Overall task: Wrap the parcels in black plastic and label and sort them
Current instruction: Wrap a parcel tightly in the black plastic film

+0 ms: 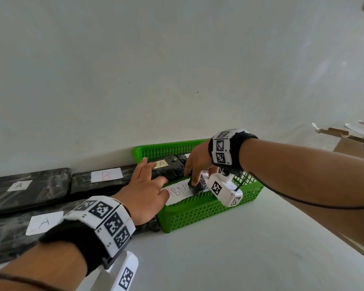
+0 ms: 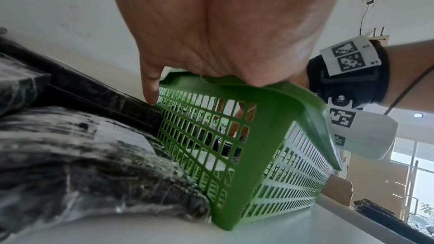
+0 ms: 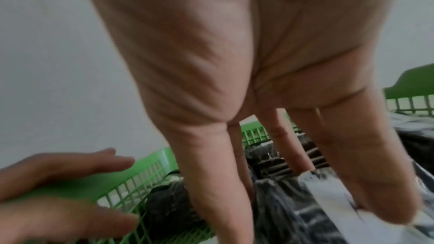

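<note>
Left hand (image 1: pixel 143 196) flat on green plastic mesh basket (image 1: pixel 208 215) rim; right hand (image 1: pixel 198 160), fingers straight, touches black plastic-wrapped parcel (image 1: pixel 200 186) inside.

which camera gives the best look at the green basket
The head view: the green basket shows nearly whole, with wrapped parcels inside. The left wrist view shows only its near corner and mesh walls from outside. The right wrist view shows blurred bits of rim.

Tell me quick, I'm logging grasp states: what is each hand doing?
Left hand: open, resting on the green basket rim.
Right hand: fingertips on a black-wrapped parcel; grip cannot be told.
</note>
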The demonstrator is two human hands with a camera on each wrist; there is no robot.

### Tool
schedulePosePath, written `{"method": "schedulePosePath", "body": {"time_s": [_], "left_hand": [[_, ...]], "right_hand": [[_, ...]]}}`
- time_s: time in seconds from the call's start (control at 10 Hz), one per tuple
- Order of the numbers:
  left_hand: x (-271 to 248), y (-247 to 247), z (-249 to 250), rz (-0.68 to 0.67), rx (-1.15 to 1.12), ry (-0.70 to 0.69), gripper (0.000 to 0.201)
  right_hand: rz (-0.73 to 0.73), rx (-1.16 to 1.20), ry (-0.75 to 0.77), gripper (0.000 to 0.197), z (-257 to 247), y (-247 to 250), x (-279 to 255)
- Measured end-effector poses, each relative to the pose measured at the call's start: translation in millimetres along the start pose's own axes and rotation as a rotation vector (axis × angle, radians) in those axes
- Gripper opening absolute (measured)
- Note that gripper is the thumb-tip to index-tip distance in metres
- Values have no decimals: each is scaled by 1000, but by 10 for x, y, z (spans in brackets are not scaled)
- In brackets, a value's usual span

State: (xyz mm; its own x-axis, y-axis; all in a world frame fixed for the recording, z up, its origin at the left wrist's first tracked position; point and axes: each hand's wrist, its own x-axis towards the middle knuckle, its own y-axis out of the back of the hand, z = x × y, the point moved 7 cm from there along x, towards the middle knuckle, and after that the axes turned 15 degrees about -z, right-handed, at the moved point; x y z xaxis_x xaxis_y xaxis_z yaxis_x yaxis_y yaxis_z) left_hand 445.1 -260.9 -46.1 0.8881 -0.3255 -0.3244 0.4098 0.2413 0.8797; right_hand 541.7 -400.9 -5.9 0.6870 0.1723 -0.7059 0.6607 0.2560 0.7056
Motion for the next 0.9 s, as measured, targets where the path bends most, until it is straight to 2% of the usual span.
{"method": "schedulePosePath", "body": {"time_s": [0.2,0.3,0.4,0.5,0.7,0.8,0.9], "left_hand": [[-19,1,6,-6,-21,-14,44],[-21,-5,2,-15,-26,-15,44],[-26,-2,5,-14,-33,-24,43],[-33,9,16,-10,-27,-31,45],[-39,-3,11,-2,-11,-49,49],[-24,-9,8,-5,2,-50,50],[-20,-17,4,-5,1,-55,50]], "right_hand": [[87,56,-17,47,38,148,60],[70,79,27,48,15,150,29],[7,-67,11,57,-59,65,59],[-27,-150,-46,57,-62,46,114],[48,-67,-63,23,106,218,273],[67,-176,-75,27,25,307,173],[63,-142,-98,21,51,304,275]]}}
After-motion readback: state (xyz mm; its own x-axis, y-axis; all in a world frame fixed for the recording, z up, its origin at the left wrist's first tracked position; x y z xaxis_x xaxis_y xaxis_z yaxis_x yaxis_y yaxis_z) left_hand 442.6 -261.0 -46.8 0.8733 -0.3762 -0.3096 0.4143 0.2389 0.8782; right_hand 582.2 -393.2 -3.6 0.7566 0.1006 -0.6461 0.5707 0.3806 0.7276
